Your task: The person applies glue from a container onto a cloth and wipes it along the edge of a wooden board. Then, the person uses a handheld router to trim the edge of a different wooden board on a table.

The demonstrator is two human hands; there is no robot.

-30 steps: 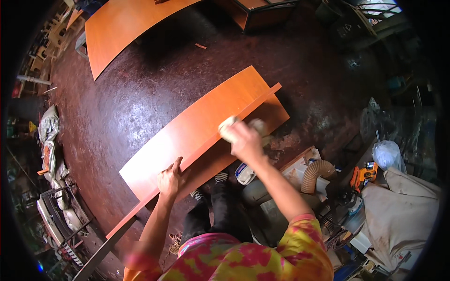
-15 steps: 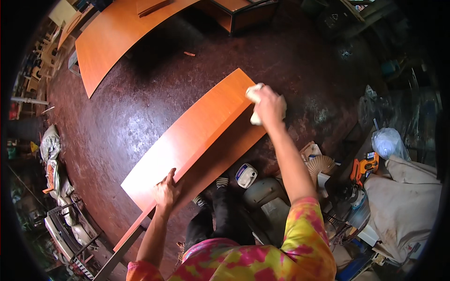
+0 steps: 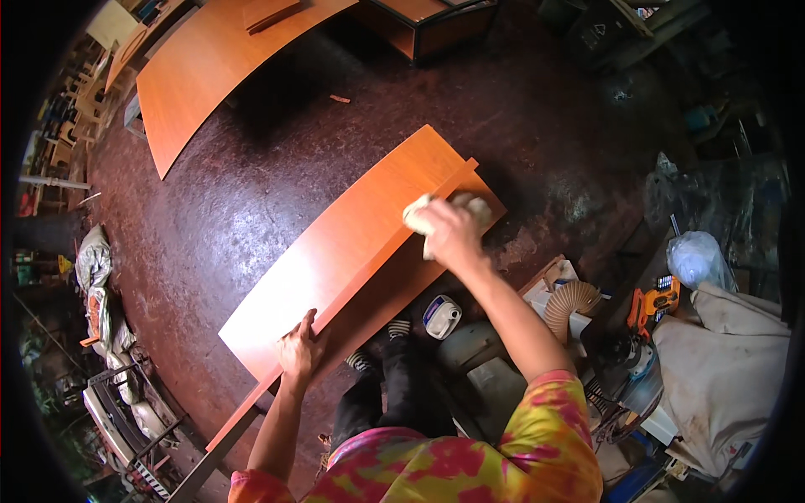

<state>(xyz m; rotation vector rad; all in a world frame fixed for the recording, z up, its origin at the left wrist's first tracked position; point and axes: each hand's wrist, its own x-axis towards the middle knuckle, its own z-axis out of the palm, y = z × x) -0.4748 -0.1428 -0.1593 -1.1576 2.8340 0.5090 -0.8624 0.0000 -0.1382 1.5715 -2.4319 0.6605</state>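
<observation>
A long orange-brown wooden furniture piece (image 3: pixel 335 243) lies diagonally in front of me, with a wide upper panel, a narrow edge strip and a lower board set back beneath it. My left hand (image 3: pixel 296 348) grips the edge strip near the piece's near-left end, its fingers lying over the panel. In my right hand (image 3: pixel 455 241) is a bunched cream cloth (image 3: pixel 418 215), held at the edge strip toward the far end. Motion slightly blurs that hand. The strip's tip sticks out past the cloth at the far right.
A large curved wooden tabletop (image 3: pixel 193 75) stands at the far left. Near my feet are a white plastic container (image 3: pixel 442 317) and a dark rounded object. To the right lie an orange power tool (image 3: pixel 654 303), a ribbed hose (image 3: pixel 570 306) and a beige cloth cover (image 3: pixel 721 369).
My right hand has slid the cloth back along the edge strip, toward me and to the left, uncovering the strip's far tip. My left hand stays in place.
</observation>
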